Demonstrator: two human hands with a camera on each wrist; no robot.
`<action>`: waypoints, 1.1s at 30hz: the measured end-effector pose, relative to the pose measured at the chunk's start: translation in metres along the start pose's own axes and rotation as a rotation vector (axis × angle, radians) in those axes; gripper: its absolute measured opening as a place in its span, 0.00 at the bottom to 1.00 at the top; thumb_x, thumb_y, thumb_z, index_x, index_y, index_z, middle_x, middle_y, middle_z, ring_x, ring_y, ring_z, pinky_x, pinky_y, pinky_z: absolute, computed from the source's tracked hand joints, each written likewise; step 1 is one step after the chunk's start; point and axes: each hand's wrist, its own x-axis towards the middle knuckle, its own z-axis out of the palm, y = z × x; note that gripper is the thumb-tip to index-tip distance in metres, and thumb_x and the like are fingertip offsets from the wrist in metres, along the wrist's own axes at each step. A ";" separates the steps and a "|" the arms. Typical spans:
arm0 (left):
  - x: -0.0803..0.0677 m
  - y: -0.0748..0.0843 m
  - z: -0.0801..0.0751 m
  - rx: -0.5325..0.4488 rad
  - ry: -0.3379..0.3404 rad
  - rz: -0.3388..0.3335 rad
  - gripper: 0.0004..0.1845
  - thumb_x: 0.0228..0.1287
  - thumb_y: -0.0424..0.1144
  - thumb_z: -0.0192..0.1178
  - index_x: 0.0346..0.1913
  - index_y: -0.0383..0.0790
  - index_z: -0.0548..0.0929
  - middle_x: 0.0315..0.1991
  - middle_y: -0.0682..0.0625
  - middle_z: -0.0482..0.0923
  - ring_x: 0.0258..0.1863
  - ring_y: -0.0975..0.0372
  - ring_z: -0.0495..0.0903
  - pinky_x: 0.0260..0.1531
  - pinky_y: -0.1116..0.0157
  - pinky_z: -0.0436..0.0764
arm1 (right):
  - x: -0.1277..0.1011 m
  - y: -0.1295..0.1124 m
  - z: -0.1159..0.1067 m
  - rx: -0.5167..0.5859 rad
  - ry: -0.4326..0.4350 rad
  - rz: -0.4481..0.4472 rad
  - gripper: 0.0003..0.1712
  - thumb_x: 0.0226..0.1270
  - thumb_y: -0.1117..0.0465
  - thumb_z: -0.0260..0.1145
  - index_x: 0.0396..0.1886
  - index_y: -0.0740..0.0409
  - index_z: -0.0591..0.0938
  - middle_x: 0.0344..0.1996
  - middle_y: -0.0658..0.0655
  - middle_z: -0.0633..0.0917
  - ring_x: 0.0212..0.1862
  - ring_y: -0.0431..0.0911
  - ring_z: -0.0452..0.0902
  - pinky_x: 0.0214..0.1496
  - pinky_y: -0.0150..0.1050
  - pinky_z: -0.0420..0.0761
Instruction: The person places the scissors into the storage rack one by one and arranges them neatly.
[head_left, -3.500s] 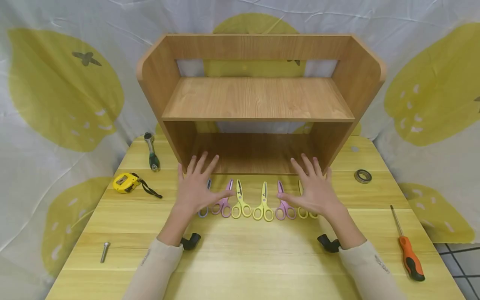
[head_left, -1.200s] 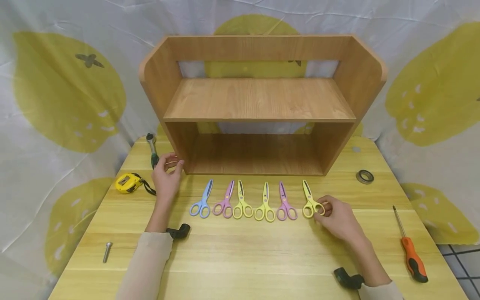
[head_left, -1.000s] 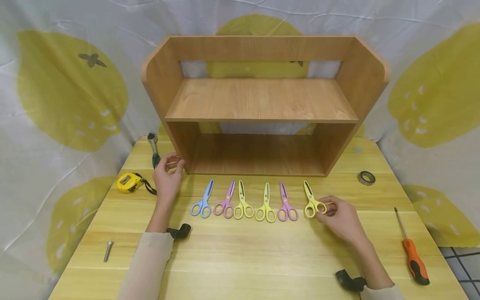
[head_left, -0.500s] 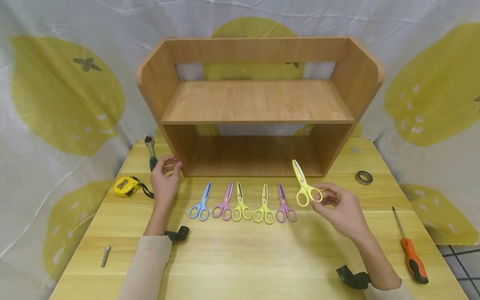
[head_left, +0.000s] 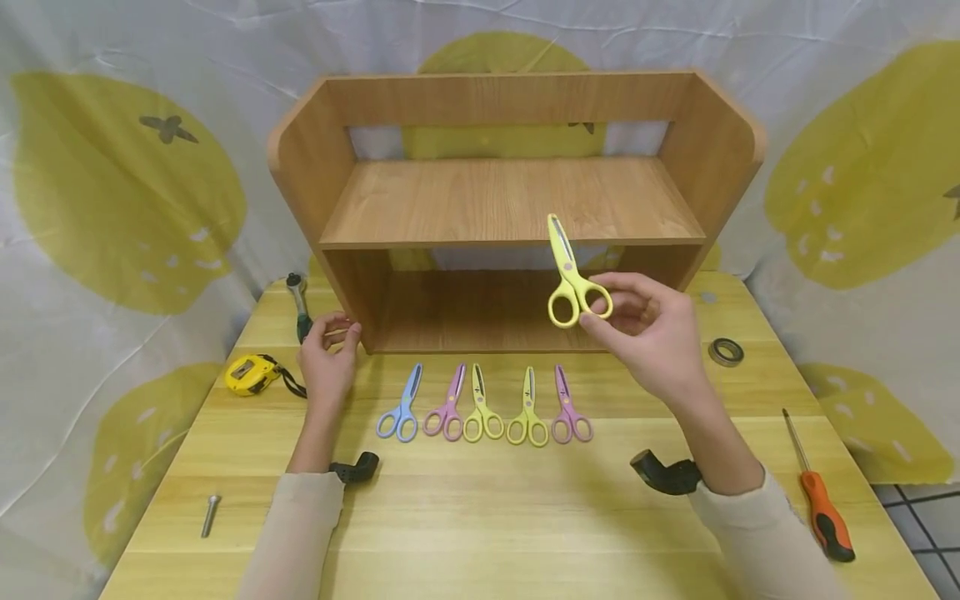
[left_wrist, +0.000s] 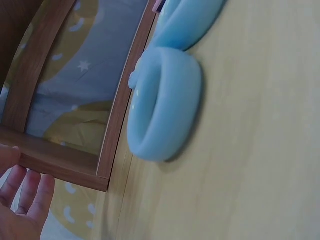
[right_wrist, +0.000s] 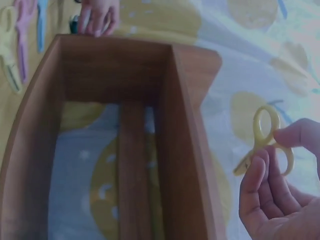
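Note:
Pinched by one finger loop in my right hand [head_left: 652, 333], a pair of yellow scissors [head_left: 569, 275] is raised in front of the wooden shelf [head_left: 517, 200], blades pointing up. My left hand [head_left: 327, 358] is at the shelf's left side panel, its loosely bent fingers against the outer face and the thumb by the front edge. On the table lie blue scissors [head_left: 405, 408], two purple pairs, the left one [head_left: 448, 404] and the right one [head_left: 567, 408], and two yellow pairs, the left one [head_left: 482, 406] and the right one [head_left: 528, 408].
Left of the shelf lie a ratchet wrench [head_left: 299, 304], a yellow tape measure [head_left: 251, 374] and a bolt [head_left: 211, 515]. A ring bearing [head_left: 726, 352] and an orange-black screwdriver [head_left: 821, 508] are on the right. A lemon-patterned curtain [head_left: 112, 208] hangs around the table.
My right hand has picked up the rightmost yellow scissors and carried them up and leftward in front of the shelf. The left hand went to the shelf's left side and has stayed there.

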 end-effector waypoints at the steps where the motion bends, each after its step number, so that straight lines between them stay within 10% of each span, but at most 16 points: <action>1: 0.000 0.000 0.000 0.001 0.001 0.000 0.14 0.71 0.42 0.67 0.55 0.44 0.83 0.49 0.47 0.85 0.42 0.66 0.84 0.35 0.77 0.81 | 0.006 -0.002 0.005 0.012 0.002 -0.003 0.21 0.59 0.70 0.77 0.53 0.64 0.86 0.28 0.46 0.88 0.30 0.41 0.85 0.39 0.31 0.87; 33: -0.002 0.000 0.001 -0.009 0.007 0.011 0.13 0.70 0.42 0.67 0.54 0.45 0.83 0.49 0.48 0.85 0.45 0.59 0.85 0.35 0.76 0.82 | 0.147 -0.031 0.172 -0.138 -0.178 -0.033 0.24 0.65 0.59 0.76 0.59 0.62 0.84 0.35 0.56 0.92 0.36 0.41 0.89 0.33 0.31 0.81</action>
